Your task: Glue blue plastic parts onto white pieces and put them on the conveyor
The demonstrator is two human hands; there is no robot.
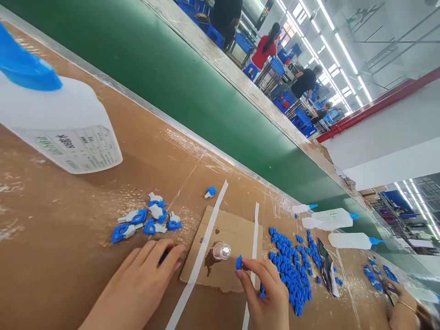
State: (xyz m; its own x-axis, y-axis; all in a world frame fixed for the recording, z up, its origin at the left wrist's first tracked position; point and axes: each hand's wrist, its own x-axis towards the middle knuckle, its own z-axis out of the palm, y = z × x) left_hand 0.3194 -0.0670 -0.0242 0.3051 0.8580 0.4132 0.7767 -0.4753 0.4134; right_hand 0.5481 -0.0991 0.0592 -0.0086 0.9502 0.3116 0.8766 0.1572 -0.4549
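My left hand [151, 270] rests on the brown table at lower left, its fingers curled over a dark blue piece that is mostly hidden. Between the thumb and forefinger of my right hand [264, 284] is a small blue part [239, 262], held above the right side of a cardboard piece [233, 229]. A small clear cup [221, 250] stands on the cardboard, beside a dark wet stain. Several blue and white pieces [157, 212] lie just beyond my left hand. To the right of my right hand spreads a pile of small blue parts [292, 270].
White strips [206, 238] cross the cardboard. A large white bottle [68, 123] stands at left. Smaller bottles [330, 219] lie at right, near a crumpled dark wrapper [328, 268]. A green divider [172, 82] runs behind. Another person's hand [402, 302] works at far right.
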